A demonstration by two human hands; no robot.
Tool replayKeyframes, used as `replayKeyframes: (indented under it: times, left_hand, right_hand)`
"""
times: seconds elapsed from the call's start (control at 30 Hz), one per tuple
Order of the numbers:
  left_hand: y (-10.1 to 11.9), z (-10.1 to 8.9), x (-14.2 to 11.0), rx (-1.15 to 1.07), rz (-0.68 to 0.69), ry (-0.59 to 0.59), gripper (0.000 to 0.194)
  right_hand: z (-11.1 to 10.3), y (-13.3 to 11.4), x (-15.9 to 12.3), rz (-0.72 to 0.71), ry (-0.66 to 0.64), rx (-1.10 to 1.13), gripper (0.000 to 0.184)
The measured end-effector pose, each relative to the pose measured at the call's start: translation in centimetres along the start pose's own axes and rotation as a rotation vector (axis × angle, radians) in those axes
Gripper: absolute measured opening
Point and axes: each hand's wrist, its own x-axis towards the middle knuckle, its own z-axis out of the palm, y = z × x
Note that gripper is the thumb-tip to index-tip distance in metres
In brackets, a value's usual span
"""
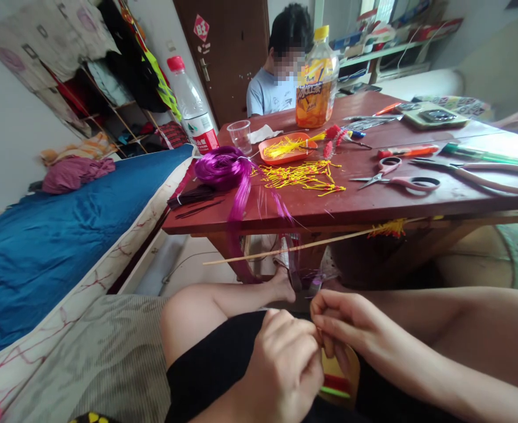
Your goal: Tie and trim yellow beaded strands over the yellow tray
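Both my hands are low in front of me, over my lap. My left hand is curled into a loose fist, fingers closed; what it holds is hidden. My right hand touches it, fingers pinched together on a small object with yellow, red and green parts that I cannot make out. A long thin bamboo stick with a yellow tuft at its right end crosses just above the hands, under the table's front edge.
A red-brown table carries purple fibre, yellow strips, an orange tray, pink scissors, pliers, a plastic cup and two bottles. Another person sits across. A blue-covered bed lies left.
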Motion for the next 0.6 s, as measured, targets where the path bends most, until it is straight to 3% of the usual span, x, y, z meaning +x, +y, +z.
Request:
replayKeyframes:
  times: [0.07,0.13,0.2,0.3,0.37,0.4,0.5,0.6]
  left_hand:
    - [0.4,-0.3,0.7,-0.389,-0.488,-0.095,0.014]
    - [0.6,-0.4,1.2,-0.792,-0.897,-0.163,0.007]
    - [0.4,-0.2,1.3,-1.071,-1.109,-0.188,0.002]
    - [0.2,0.2,1.1,-1.196,-1.183,-0.171,0.002]
    - [0.4,0.3,0.8,-1.046,-1.057,-0.131,0.003]
    - [0.6,0.3,0.7,-0.889,-0.924,-0.103,0.006]
    - [0.9,0.3,0.0,-0.272,-0.337,0.051,0.014]
    - [0.5,0.5,-0.6,0.147,0.181,0.163,0.017]
  right_hand:
    - [-0.4,-0.5,-1.0,-0.352,0.047,-0.403,0.011]
    - [-0.7,-0.9,-1.8,-0.783,0.065,-0.807,0.023]
    - [-0.9,-1.1,-2.2,-1.066,0.113,-1.054,0.038]
    - [-0.7,-0.9,-2.2,-1.086,0.167,-1.095,0.048]
    - [-0.4,-0.7,-1.9,-0.921,0.148,-0.956,0.045]
    - [-0.2,-0.6,-1.7,-0.766,0.140,-0.850,0.040]
    - [0.4,-0.2,-0.8,-0.190,0.080,-0.336,0.025]
    - [0.7,0.2,0.2,0.128,-0.045,0.198,0.029]
